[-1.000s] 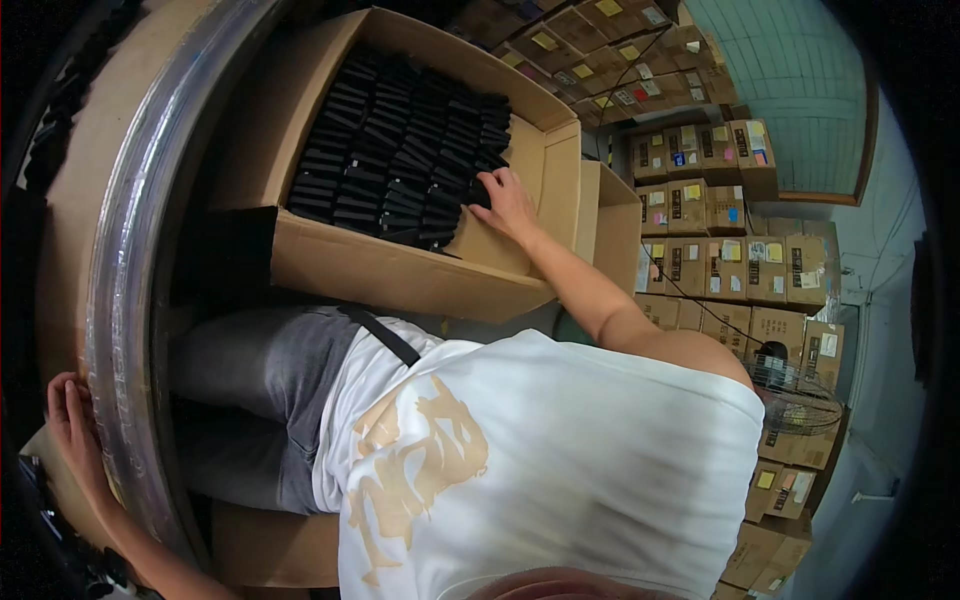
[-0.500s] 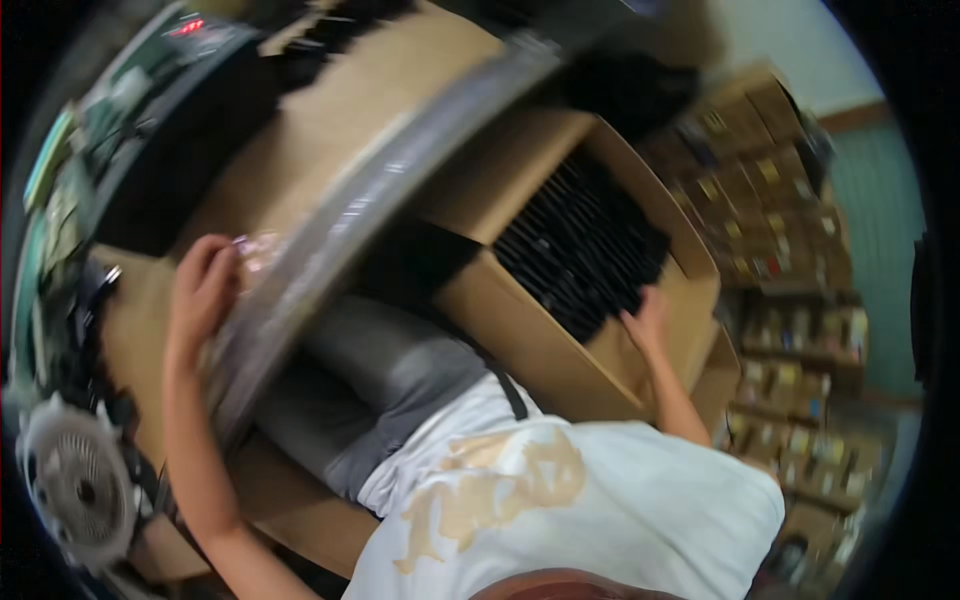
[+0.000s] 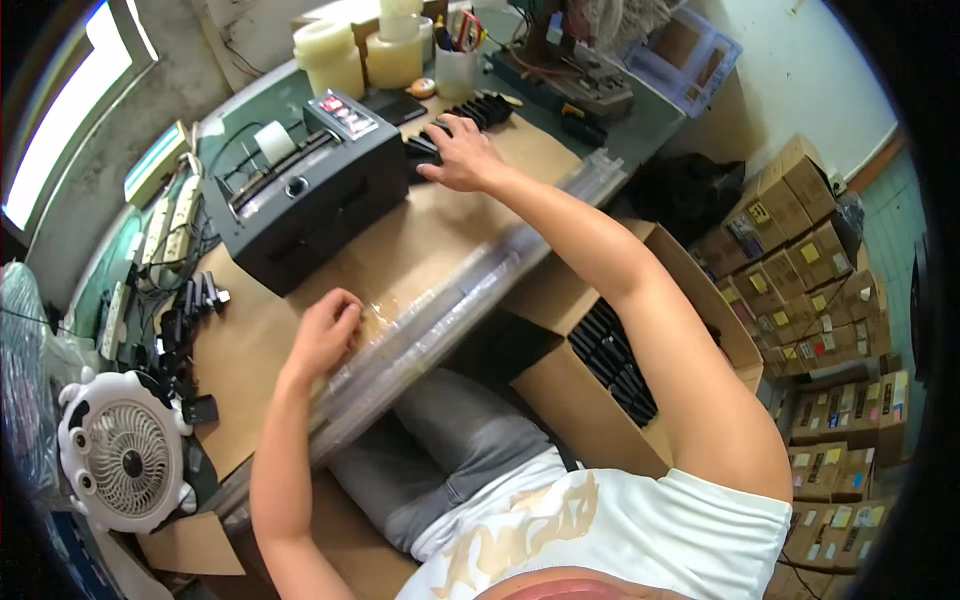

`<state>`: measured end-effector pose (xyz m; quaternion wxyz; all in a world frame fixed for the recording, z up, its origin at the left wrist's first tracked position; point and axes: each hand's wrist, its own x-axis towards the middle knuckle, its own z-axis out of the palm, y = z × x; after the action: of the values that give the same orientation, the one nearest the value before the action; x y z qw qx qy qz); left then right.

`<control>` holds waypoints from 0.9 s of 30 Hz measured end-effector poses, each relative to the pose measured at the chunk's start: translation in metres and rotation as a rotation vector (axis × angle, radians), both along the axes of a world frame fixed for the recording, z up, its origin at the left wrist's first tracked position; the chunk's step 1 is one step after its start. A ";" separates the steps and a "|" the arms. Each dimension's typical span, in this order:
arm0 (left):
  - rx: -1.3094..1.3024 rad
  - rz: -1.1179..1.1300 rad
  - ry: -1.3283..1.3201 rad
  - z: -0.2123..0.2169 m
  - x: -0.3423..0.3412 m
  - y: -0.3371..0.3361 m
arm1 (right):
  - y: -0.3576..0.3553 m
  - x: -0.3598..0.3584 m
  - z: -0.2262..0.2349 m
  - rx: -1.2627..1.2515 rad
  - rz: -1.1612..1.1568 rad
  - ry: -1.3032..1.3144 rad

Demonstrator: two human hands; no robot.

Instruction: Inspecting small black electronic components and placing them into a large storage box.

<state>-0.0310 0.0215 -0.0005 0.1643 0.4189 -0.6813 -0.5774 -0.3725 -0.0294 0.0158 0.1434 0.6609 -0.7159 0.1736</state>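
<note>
My right hand reaches over the table beside the black desktop machine. Its thumb and fingers close around a slim black piece at the near end of a row of similar black pieces. My left hand rests at the table's front edge with its fingers curled. Whatever those fingers may hold is hidden. Next to them, shiny clear film lies on the brown table cover. An open cardboard box with rows of black pieces stands below, partly covered by my right arm.
A white fan and black adapters sit at the left. Tape rolls and a pen cup stand at the back. Film wraps the table edge. Stacked cartons line the right.
My right hand has left the cardboard box and moved up and left to the black pieces on the table. My left hand stays by the table edge. The view has shifted.
</note>
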 end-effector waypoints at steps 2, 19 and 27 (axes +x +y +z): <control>-0.010 0.004 -0.029 0.001 0.001 -0.001 | -0.033 0.001 -0.003 0.064 -0.082 0.176; -0.439 -0.145 -0.118 -0.010 0.013 -0.007 | -0.083 -0.001 0.002 0.512 -0.124 0.160; -0.298 -0.163 -0.111 -0.002 0.010 -0.005 | -0.047 -0.005 0.010 0.702 -0.048 0.200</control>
<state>-0.0214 0.0170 -0.0029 0.1392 0.3647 -0.7990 -0.4574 -0.3771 -0.0760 0.0256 -0.0189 0.6664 -0.7297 -0.1519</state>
